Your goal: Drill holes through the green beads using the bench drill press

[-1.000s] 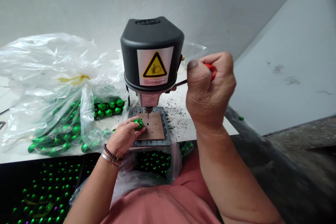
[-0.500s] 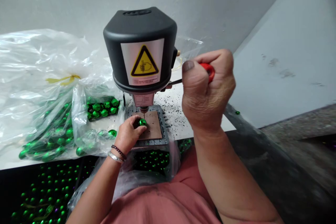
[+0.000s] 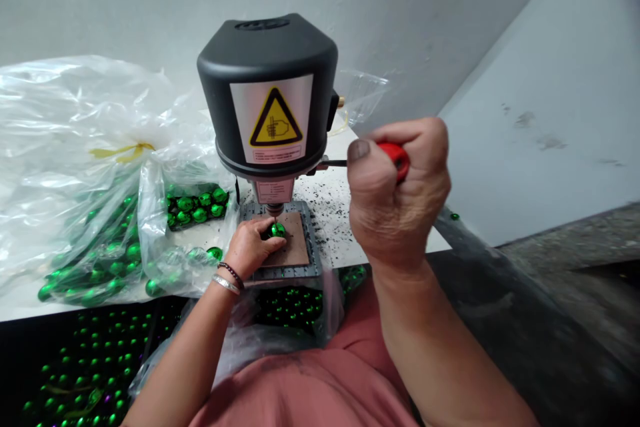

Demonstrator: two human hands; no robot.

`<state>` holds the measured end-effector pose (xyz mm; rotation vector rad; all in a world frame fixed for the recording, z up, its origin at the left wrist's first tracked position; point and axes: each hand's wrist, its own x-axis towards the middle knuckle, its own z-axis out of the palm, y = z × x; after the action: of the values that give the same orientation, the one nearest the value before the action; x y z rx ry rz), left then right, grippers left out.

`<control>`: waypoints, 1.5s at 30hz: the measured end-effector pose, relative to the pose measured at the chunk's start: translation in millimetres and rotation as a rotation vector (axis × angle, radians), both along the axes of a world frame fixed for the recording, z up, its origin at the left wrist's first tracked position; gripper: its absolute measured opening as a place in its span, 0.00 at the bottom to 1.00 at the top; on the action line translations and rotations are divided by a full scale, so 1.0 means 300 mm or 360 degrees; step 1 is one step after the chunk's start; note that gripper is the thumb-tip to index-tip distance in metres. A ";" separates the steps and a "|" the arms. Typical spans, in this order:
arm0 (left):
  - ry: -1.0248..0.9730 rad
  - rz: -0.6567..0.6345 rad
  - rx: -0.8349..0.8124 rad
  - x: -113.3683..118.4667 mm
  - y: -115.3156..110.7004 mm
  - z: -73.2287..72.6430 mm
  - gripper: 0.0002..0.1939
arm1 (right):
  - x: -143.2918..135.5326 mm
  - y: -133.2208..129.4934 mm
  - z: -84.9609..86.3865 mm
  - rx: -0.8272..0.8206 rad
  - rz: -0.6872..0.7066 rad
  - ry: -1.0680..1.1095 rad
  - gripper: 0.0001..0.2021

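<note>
A black drill press (image 3: pixel 267 73) with a yellow warning label stands before me. My left hand (image 3: pixel 253 243) pinches a shiny green ball (image 3: pixel 277 231) between thumb and fingers on a brown board (image 3: pixel 295 247), which lies on the grey metal base (image 3: pixel 314 263). Right above the ball is the thin drill bit (image 3: pixel 275 219); its tip seems to meet the ball's top, though I cannot tell how deep it sits. My right hand (image 3: pixel 400 197) is wrapped round the red knob (image 3: pixel 395 159) of the press's lever.
Clear plastic bags (image 3: pixel 90 127) holding many green balls cover the left of the white table (image 3: pixel 345 200). A black tray of green balls (image 3: pixel 197 205) sits beside the press. Dark shavings are scattered on the right. More green balls (image 3: pixel 85 367) lie below the table edge.
My left hand has shifted the green ball slightly right, under the drill bit. My right hand has pulled the lever's red knob downward.
</note>
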<state>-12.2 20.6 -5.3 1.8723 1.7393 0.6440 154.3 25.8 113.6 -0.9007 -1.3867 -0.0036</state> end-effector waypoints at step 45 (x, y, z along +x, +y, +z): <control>0.0194 0.0158 0.0129 0.019 -0.041 -0.029 0.16 | 0.012 0.069 0.000 0.0186 -0.0470 -0.0355 0.12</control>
<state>-6.4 8.3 -14.0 1.9251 1.9203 0.6590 157.9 46.7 113.7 -1.0223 -1.4299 -0.4167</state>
